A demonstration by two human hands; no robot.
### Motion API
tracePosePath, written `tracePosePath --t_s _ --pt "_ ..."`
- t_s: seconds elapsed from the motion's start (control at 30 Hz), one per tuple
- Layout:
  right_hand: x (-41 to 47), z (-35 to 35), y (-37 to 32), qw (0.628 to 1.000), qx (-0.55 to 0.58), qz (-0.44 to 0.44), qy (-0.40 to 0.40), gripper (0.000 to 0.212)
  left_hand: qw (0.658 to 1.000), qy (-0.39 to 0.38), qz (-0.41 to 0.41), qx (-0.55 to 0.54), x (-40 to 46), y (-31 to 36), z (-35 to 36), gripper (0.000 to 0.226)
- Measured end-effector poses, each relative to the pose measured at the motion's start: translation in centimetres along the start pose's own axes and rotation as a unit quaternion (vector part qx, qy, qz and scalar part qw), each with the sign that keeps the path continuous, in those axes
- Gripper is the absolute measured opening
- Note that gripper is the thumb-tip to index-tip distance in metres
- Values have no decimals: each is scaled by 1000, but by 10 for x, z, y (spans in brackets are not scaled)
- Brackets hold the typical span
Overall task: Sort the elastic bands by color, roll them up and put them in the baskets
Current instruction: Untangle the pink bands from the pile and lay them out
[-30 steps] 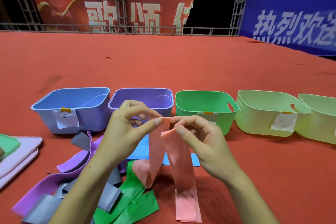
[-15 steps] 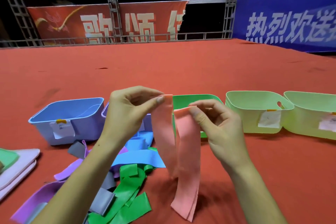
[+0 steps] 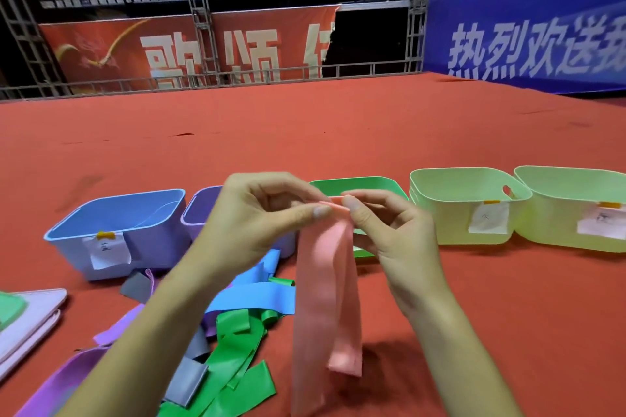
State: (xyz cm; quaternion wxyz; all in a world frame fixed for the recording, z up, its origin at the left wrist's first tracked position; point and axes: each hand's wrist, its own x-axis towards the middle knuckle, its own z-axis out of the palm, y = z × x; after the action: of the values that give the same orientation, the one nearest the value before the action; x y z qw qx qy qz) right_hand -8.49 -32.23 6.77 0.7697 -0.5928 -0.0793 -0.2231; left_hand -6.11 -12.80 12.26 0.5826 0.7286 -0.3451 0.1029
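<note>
Carpet [image 3: 338,132] red, banners [image 3: 528,41] behind.

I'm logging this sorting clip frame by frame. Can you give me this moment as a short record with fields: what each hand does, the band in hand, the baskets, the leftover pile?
left hand: pinches the top end of the pink band
right hand: pinches the same end
pink elastic band: hangs down, not yet rolled
baskets: blue basket, purple basket, green basket, two pale green baskets
pile on the red cloth: blue band, green bands, purple and grey bands
</note>
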Motion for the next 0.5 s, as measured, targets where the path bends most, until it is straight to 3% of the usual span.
tracePosePath --t_s 0.13,0.33,0.5 --pt "-3 3 -1 997 49 48 -26 11 997 45 -9 69 2 -20 6 14" --pt "-1 7 3 995 68 68 -40 15 998 58 -13 9 -3 -21 11 11" --pt "-1 8 9 996 54 65 -38 13 996 85 -34 -5 -2 -19 8 43"
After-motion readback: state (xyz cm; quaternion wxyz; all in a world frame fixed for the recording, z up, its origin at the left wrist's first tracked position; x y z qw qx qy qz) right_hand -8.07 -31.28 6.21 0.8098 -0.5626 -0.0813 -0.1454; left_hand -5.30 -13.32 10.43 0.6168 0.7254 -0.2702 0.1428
